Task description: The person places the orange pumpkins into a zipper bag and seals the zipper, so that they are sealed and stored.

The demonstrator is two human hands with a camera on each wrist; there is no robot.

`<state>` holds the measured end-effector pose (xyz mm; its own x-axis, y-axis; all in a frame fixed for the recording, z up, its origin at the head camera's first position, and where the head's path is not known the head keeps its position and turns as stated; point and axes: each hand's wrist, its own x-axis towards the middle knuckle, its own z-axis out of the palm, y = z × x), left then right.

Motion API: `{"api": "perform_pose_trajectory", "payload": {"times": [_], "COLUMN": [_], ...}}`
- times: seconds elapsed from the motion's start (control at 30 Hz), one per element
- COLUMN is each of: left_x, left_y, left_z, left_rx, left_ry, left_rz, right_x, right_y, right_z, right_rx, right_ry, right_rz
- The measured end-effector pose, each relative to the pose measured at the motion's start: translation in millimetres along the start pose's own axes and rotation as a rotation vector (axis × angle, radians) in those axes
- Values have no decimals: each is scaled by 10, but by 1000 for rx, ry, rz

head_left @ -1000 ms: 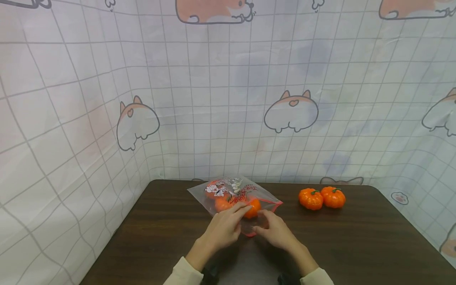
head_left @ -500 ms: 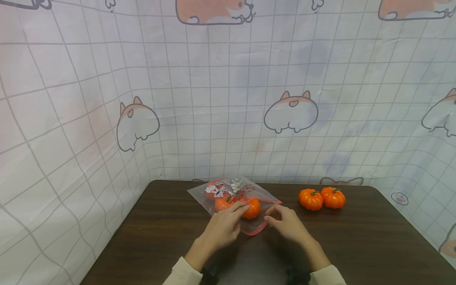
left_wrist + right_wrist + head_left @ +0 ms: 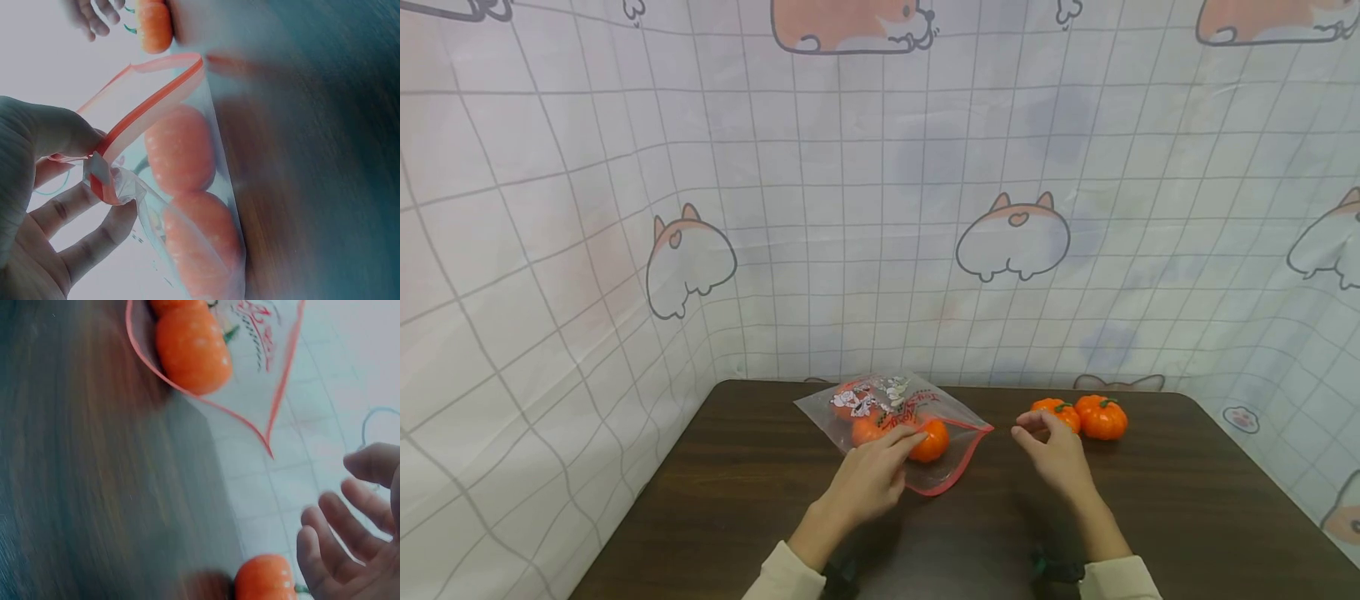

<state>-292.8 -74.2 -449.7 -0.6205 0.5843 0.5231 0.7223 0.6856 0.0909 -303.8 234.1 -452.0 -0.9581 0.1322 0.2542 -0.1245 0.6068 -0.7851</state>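
On the dark table (image 3: 737, 483), at eleven o'clock, lay the clear bag (image 3: 936, 402), its red rim (image 3: 153, 102) pinched by the left hand (image 3: 867, 477)! Out at three o'clock from it, the right hand (image 3: 1062, 460) hung with fingers apart, loosely bent; bagged pumpkins (image 3: 931, 442) sat inside, two loose pumpkins (image 3: 1102, 418) just beyond that hand at one o'clock.

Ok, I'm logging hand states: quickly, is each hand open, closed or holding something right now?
Left hand: holding the see-through bag by its red edge.
Right hand: open, holding nothing, near the loose pumpkins.
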Motion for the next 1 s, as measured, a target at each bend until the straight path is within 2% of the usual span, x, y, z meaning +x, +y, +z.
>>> {"api": "perform_pose_trajectory", "payload": {"times": [0.13,0.3,0.43,0.63,1.0], "left_x": [-5,-10,-10,-9,-4], "left_y": [-8,-17,-28,-50,-41], "left_z": [-6,-17,-7,16,-13], "left_rx": [3,-4,-13,-17,-10], "left_ry": [0,13,23,1,0], "left_rz": [8,23,38,36,18], "right_x": [9,20,32,76,198], "right_y": [71,170,255,372,502], "right_z": [-103,-177,-214,-243,-241], "right_rx": [23,61,85,116,40], "right_ry": [49,55,59,66,131], "right_rz": [79,178,217,227,196]}}
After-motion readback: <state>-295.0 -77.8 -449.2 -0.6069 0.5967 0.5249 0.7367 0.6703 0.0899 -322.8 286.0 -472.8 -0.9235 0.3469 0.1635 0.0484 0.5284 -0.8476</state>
